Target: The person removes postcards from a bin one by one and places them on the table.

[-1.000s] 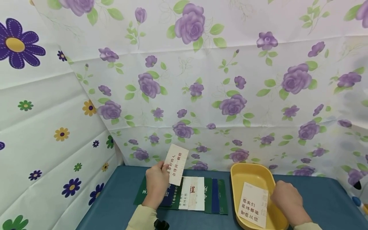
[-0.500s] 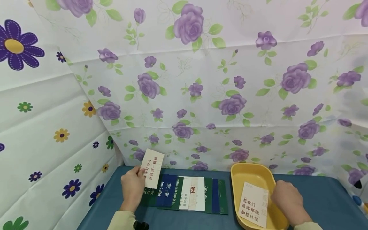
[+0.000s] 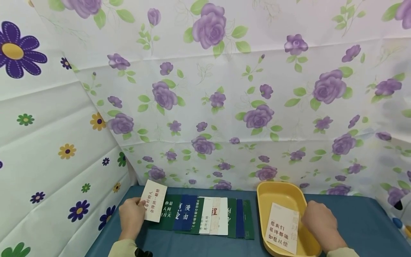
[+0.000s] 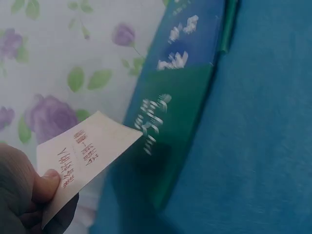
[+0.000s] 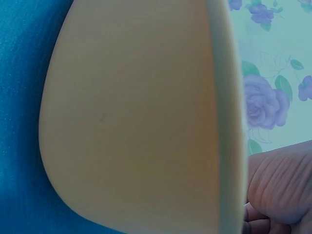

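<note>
In my left hand point(image 3: 131, 216) a cream card point(image 3: 155, 200) with reddish printed characters is pinched between thumb and fingers. It is raised at the left end of an overlapping row of cards, tilted, just left of a green card point(image 4: 170, 102) with white writing. Beside that lie blue cards point(image 3: 186, 213), then a white card point(image 3: 221, 216) and more green and blue ones. My right hand point(image 3: 319, 225) is curled at the right rim of a yellow tray point(image 3: 261, 203), its fingers mostly hidden. A cream card point(image 3: 282, 228) with dark characters lies in the tray, overlapping another pale card.
The blue-green tabletop point(image 3: 353, 217) holds everything. Behind it hangs a white sheet point(image 3: 231, 82) with purple roses, and a second flowered sheet point(image 3: 38, 135) closes the left side. A partly cut-off blue object point(image 3: 398, 223) shows at the far right.
My left hand has carried the cream card left and lower, uncovering blue cards and the green card at the row's left end. My right hand has stayed at the tray's rim.
</note>
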A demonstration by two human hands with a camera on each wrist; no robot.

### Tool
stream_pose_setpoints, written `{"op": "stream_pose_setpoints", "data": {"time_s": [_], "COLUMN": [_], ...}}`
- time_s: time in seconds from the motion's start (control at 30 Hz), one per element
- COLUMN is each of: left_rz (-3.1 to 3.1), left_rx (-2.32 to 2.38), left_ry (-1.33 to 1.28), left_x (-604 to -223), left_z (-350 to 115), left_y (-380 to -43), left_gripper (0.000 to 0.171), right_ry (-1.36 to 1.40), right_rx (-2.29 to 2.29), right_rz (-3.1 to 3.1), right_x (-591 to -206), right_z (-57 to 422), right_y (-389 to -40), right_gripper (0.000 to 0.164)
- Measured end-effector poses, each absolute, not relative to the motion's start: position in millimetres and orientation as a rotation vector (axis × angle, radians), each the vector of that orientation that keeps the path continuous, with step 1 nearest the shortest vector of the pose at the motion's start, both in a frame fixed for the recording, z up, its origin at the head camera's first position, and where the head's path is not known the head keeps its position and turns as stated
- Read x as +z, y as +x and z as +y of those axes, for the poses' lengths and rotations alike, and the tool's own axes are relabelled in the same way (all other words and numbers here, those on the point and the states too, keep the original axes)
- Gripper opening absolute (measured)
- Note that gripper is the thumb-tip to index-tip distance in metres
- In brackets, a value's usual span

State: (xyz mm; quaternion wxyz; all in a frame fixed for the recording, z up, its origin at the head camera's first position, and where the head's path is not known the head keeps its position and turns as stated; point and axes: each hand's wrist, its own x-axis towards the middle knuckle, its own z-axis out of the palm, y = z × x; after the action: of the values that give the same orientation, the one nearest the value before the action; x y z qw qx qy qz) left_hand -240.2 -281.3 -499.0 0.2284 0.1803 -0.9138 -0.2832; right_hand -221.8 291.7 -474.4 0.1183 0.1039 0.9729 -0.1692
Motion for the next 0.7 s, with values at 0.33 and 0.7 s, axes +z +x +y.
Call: {"op": "stream_pose_setpoints", "data": {"time_s": [0.33,0.7], "left_rz": [-2.684,-2.734], "left_rx": [-0.858,-0.748], "left_ry": [0.523,0.658], "left_x": [-523,-540], "left_z": [-285,-283], "left_y": [-244,-243], "left_gripper": [0.017,0.013], "right_ry": [0.315,0.317], "right_rx": [-0.485,-0.493], "right_rz": [2.846,2.853], "right_x": [-476,-478], "right_z": [292,293], "right_y": [-222,-223], "right_gripper": [0.019,0.016]}}
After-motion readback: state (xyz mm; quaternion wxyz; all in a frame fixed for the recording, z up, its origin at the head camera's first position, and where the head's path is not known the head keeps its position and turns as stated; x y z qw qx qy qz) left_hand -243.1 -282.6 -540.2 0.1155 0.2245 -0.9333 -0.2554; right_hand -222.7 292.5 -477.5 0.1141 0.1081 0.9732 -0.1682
